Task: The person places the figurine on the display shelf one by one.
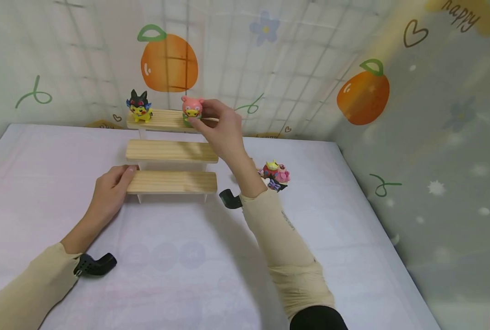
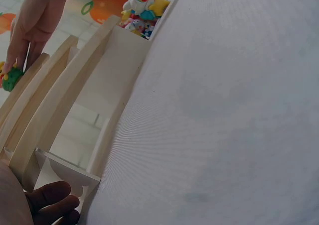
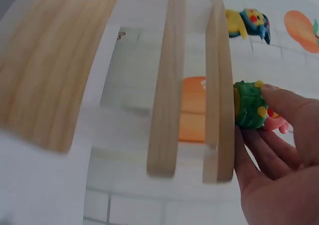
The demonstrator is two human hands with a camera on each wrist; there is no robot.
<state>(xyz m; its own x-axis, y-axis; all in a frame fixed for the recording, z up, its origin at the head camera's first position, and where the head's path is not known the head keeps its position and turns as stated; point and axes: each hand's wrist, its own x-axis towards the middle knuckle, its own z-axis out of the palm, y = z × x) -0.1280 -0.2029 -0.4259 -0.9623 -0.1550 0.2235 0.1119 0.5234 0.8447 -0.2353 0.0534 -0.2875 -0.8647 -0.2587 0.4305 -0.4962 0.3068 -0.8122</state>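
A three-tier wooden display stand (image 1: 171, 182) stands on the table. My left hand (image 1: 112, 185) grips its lowest tier at the left end; in the left wrist view the fingers (image 2: 52, 197) curl beside the white side bracket (image 2: 70, 166). At the top tier (image 1: 164, 120), my right hand (image 1: 224, 133) pinches a figurine (image 1: 192, 106) with a pink eared hood, yellow face and green lower body. In the right wrist view its green base (image 3: 250, 105) is right at the tier's surface, thumb and fingers around it. A yellow figurine (image 1: 140, 107) with a dark pointed-ear hood stands at the top tier's left end.
Several small colourful figurines (image 1: 277, 174) lie clustered on the table right of the stand, partly behind my right forearm. A white cloth (image 1: 166, 275) covers the table. A curtain printed with oranges (image 1: 170, 62) hangs close behind the stand and along the right side.
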